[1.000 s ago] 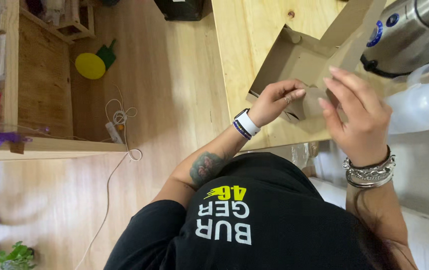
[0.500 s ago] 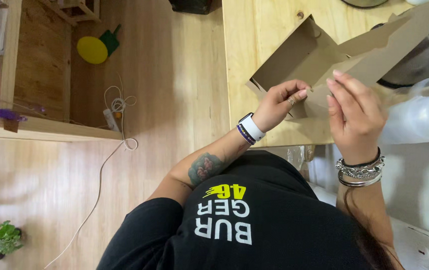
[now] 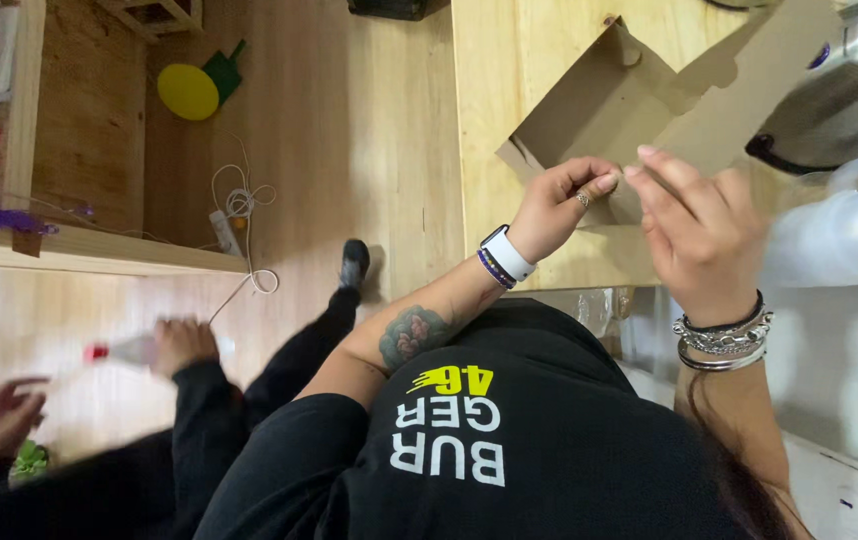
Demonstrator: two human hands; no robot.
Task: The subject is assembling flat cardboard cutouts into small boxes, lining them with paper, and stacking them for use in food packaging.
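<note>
An open brown cardboard box (image 3: 599, 110) lies on a light wooden table (image 3: 509, 60), its lid flap reaching toward the upper right. My left hand (image 3: 559, 205), with a white watch on the wrist, pinches a small flap at the box's near edge. My right hand (image 3: 699, 235), wearing silver bracelets, has its fingertips on the same flap and meets the left hand's fingers there. The flap itself is mostly hidden behind both hands.
A metal cylindrical pot (image 3: 849, 90) and a translucent plastic container (image 3: 839, 235) stand right of the box. On the floor lie a yellow disc (image 3: 189, 90) and a white cable (image 3: 234, 215). Another person in black, lower left, holds a red-capped bottle (image 3: 124, 350).
My fingertips have closed together on the box's near flap. The view has shifted, and another person in black with a bottle has come into view at the lower left.
</note>
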